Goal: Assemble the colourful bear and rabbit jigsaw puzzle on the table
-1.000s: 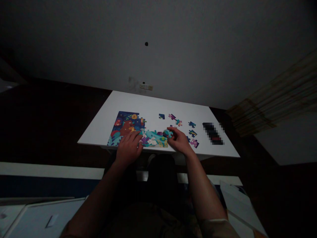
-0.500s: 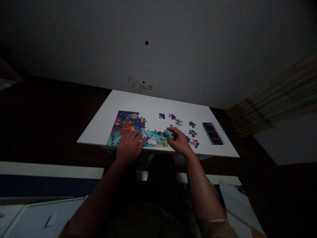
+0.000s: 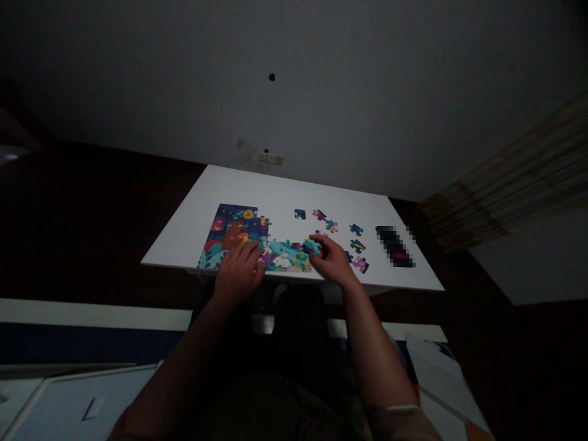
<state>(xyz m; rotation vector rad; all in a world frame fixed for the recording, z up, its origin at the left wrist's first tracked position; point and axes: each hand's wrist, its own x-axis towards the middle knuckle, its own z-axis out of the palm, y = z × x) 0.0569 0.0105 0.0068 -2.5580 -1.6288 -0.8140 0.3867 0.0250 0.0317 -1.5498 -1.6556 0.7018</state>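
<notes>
A partly assembled colourful jigsaw puzzle [image 3: 239, 236] lies on the white table [image 3: 275, 190], near its front edge. My left hand [image 3: 237, 272] rests flat on the puzzle's lower middle, fingers stretched out. My right hand [image 3: 333, 260] pinches a teal puzzle piece [image 3: 312, 246] at the right end of the puzzle's bottom row. Several loose pieces [image 3: 356, 245] lie on the table just right of that hand.
A dark, blurred-out flat object [image 3: 395, 246] lies at the table's right side. A wall socket [image 3: 271, 159] sits on the wall behind the table. Pale flat surfaces [image 3: 68, 404] lie low at my left and right. The room is dim.
Both hands have stayed almost in place. The right hand's fingers have shifted slightly on the teal piece at the bottom row's end.
</notes>
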